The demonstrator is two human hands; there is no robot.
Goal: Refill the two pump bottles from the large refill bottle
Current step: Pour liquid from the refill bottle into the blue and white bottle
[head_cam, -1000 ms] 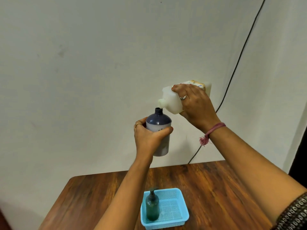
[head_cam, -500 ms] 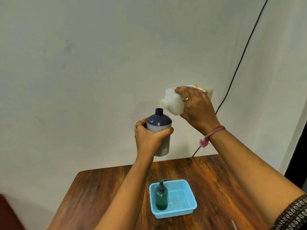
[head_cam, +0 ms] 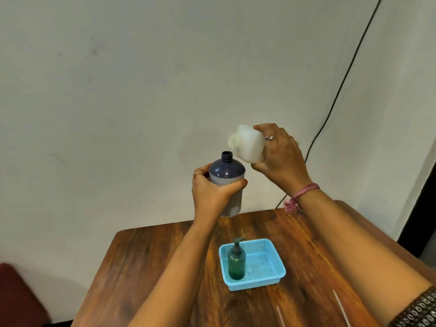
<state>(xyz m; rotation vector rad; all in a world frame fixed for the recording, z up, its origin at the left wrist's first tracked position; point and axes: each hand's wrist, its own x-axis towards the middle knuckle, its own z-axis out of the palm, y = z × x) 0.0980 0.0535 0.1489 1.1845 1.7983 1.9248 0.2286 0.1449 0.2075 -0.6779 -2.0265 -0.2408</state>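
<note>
Nearest: a wooden table (head_cam: 146,267) with a light blue mesh basket (head_cam: 271,278) on it. A green pump bottle (head_cam: 236,263) stands upright in the basket's left part, pump head fitted.

Above the table, held in the air: the left hand (head_cam: 212,194) is wrapped around the body of a dark-shouldered bottle (head_cam: 227,171), upright, neck open with no pump on it. The right hand (head_cam: 282,156) grips a white refill bottle (head_cam: 249,145), tipped on its side, spout pointing left, just above and right of the open neck, not touching it.

Behind: a plain wall (head_cam: 141,90) with a black cable (head_cam: 339,90) running down it.
</note>
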